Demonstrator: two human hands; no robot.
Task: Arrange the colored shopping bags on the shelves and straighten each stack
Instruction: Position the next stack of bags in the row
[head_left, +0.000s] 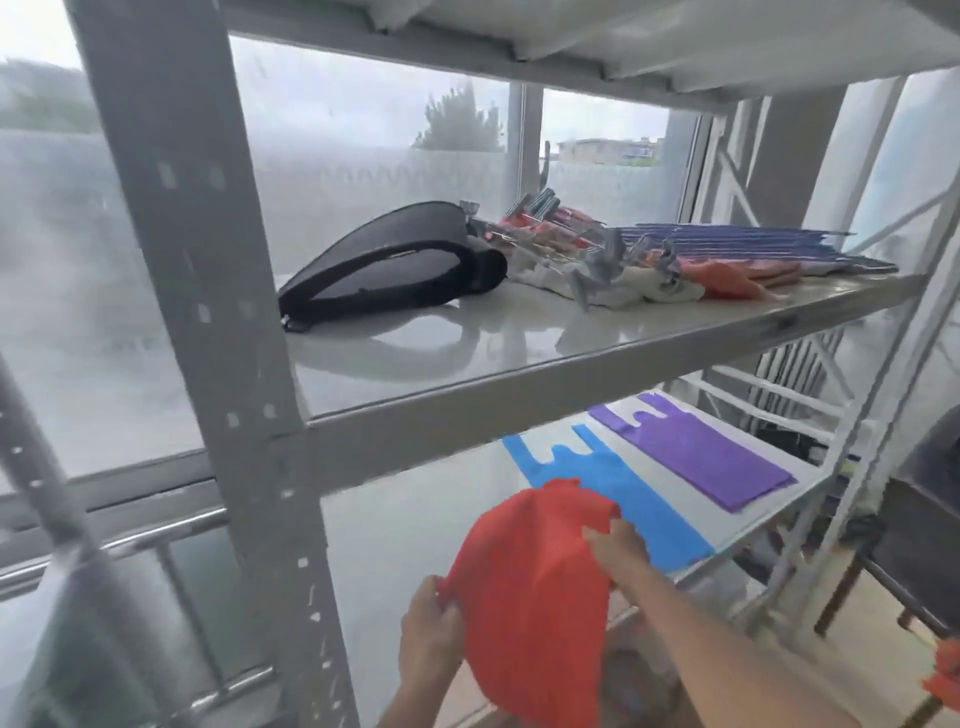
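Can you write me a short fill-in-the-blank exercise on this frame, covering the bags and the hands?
1. Both the left hand and the right hand grip a bunched ____ bag.
2. On the lower shelf, the blue bag lies flat to the left of the ____ bag.
3. The black pouch rests on the ____ shelf.

Missing words: red; purple; middle

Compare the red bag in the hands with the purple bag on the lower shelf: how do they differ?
The red fabric shopping bag is bunched and held up in front of the shelf; the purple fabric shopping bag lies flat and spread on the lower shelf.
The left hand and right hand grip the red one; nothing touches the purple one.
Both look like the same vest-style bag.
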